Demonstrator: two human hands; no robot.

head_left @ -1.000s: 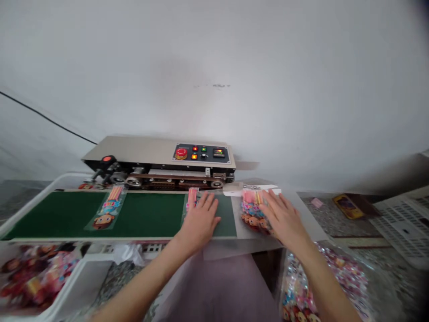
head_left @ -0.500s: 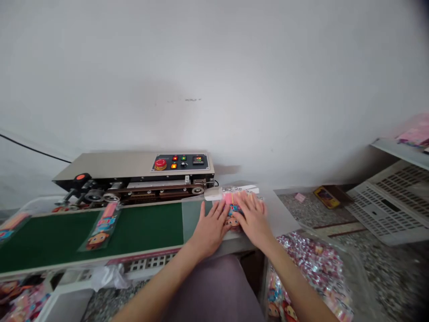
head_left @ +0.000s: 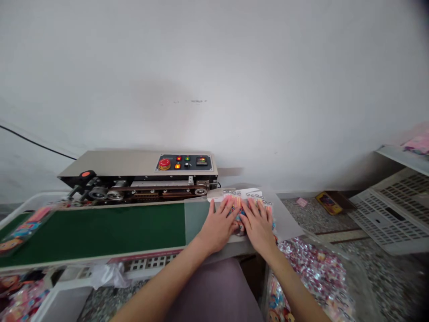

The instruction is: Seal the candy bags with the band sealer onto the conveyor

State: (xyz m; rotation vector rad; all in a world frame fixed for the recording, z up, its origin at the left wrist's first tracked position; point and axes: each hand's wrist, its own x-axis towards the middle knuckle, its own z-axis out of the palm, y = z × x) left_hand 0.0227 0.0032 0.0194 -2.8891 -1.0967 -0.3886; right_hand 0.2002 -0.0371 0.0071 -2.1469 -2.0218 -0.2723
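Note:
My left hand [head_left: 219, 227] lies flat with fingers spread on a few clear plastic packets [head_left: 240, 227]. They hold pink, blue and doll-faced contents I cannot make out fully, as my fingers cover much of them. My right hand [head_left: 259, 226] rests just beside it, also spread over the packets. Under them is a pale sheet-covered surface [head_left: 284, 226] at the right end of a green conveyor belt [head_left: 117, 228]. Another doll packet [head_left: 27, 229] rides at the belt's far left. Behind the belt stands a bag sealing machine [head_left: 140, 162] with lit buttons.
On the right, a large clear bag [head_left: 315, 264] of shiny packets sits low by my right forearm. Beyond it are an open carton [head_left: 331, 202] and a grey plastic crate [head_left: 392, 210]. More packets [head_left: 23, 297] lie at lower left, near a white cloth-like plastic piece [head_left: 109, 275].
The doll packet on the belt has travelled left, and the one ahead of it is out of sight. My right hand has shifted slightly rightward, and the packets beneath look more spread out.

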